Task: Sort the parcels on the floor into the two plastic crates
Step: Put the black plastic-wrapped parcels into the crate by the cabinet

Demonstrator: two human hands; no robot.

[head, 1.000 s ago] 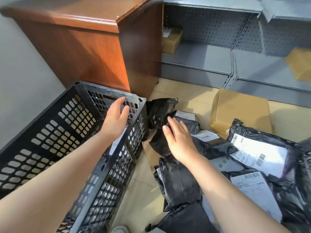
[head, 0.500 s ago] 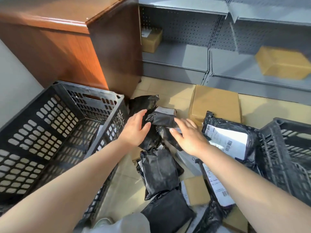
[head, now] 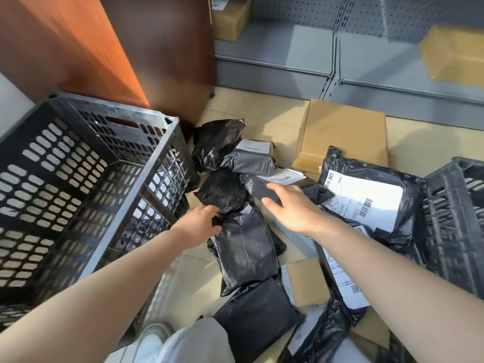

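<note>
Both hands reach into the heap of parcels lying between the two crates.

At centre frame the left hand (head: 200, 224) curls its fingers into the glossy, crinkled film of a black poly parcel (head: 243, 247), seemingly to lift it; the right hand (head: 290, 208) hovers spread and relaxed over a grey mailer (head: 264, 187), holding nothing. The slotted, rigid black crate (head: 78, 179) fills the left of frame, likely kept close for short drops; the second crate (head: 455, 218) sits at right edge. A flat cardboard box (head: 345, 132) lies above centre.
</note>
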